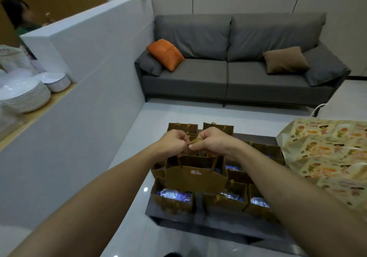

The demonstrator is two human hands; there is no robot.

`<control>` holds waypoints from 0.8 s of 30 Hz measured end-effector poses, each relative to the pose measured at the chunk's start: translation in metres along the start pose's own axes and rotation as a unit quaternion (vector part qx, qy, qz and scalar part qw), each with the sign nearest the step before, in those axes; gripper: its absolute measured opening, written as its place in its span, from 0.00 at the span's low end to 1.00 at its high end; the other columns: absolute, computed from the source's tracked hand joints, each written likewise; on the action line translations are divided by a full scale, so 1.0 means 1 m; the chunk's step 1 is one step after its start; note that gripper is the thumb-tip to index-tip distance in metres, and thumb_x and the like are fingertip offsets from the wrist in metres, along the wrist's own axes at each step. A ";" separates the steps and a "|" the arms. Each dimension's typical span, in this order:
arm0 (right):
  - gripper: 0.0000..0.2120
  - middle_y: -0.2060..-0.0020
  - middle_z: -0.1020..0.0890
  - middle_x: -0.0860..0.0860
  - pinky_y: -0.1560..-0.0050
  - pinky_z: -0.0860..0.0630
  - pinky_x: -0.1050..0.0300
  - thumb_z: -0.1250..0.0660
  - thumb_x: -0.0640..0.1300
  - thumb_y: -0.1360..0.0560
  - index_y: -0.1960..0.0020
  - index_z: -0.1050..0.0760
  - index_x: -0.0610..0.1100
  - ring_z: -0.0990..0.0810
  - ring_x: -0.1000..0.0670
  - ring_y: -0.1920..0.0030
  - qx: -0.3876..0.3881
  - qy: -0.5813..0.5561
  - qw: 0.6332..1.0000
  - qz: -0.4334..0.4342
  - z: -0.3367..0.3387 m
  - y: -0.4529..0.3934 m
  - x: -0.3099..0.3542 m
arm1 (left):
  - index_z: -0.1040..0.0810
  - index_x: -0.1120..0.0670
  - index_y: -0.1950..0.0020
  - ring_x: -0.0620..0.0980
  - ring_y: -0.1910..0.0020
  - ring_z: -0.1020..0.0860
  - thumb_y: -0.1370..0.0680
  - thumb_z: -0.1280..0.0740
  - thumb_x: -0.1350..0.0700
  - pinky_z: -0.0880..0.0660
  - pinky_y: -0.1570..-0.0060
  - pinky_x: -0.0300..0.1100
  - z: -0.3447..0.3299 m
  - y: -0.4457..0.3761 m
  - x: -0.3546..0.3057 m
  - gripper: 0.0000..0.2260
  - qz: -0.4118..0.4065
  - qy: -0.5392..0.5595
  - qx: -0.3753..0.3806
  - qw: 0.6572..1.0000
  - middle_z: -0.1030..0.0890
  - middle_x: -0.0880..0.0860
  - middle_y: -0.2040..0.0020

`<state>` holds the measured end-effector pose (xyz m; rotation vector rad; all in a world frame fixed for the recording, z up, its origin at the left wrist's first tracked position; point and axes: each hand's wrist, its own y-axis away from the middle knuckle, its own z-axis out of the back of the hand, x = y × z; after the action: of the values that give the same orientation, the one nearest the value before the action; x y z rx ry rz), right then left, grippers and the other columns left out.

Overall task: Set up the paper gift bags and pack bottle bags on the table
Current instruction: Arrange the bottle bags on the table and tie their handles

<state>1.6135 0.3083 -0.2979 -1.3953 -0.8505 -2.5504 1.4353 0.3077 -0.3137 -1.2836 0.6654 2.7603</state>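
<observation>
Bag label: the brown bag (195, 177) I hold up has a small pale sticker (196, 172) on its front, with a reddish mark too blurred for me to read.
Bottles: the wraps (174, 194) in my front bags show blue and purple print (letters, perhaps), none of it legible.
Patterned sheet: the sheet (325, 153) at my right carries cartoon figures, with no words I can make out.
Readable text: none.

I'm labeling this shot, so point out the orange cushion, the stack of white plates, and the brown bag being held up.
orange cushion (165, 54): head view, middle of its face.
stack of white plates (23, 96): head view, top plate's rim.
brown paper bag (195, 179): head view, front panel.
</observation>
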 end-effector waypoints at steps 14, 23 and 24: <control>0.07 0.63 0.22 0.47 0.47 0.17 0.44 0.27 0.37 0.27 0.60 0.24 0.44 0.20 0.49 0.60 0.002 0.003 0.996 -0.087 -0.105 -0.038 -0.031 | 0.21 0.52 0.47 0.47 0.52 0.23 0.24 0.32 0.59 0.23 0.53 0.40 0.017 -0.039 0.175 0.07 0.102 -0.128 0.073 0.984 0.20 0.52 0.50; 0.09 0.67 0.24 0.49 0.63 0.23 0.57 0.28 0.39 0.26 0.61 0.26 0.45 0.22 0.53 0.65 -0.087 0.051 0.980 -0.173 -0.112 -0.067 -0.030 | 0.22 0.52 0.48 0.47 0.55 0.23 0.22 0.33 0.59 0.25 0.57 0.39 0.016 -0.096 0.233 0.04 0.078 -0.150 0.104 0.980 0.20 0.53 0.52; 0.10 0.67 0.24 0.48 0.63 0.24 0.57 0.28 0.38 0.26 0.62 0.27 0.45 0.22 0.52 0.65 -0.100 0.058 0.978 -0.176 -0.112 -0.071 -0.028 | 0.23 0.51 0.49 0.47 0.56 0.23 0.22 0.32 0.58 0.25 0.57 0.39 0.016 -0.103 0.236 0.04 0.075 -0.151 0.098 0.981 0.20 0.52 0.53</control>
<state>1.5211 0.3049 -0.3974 -1.2193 -0.9117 -3.0260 1.2882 0.3716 -0.5164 -0.7853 1.0093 2.8291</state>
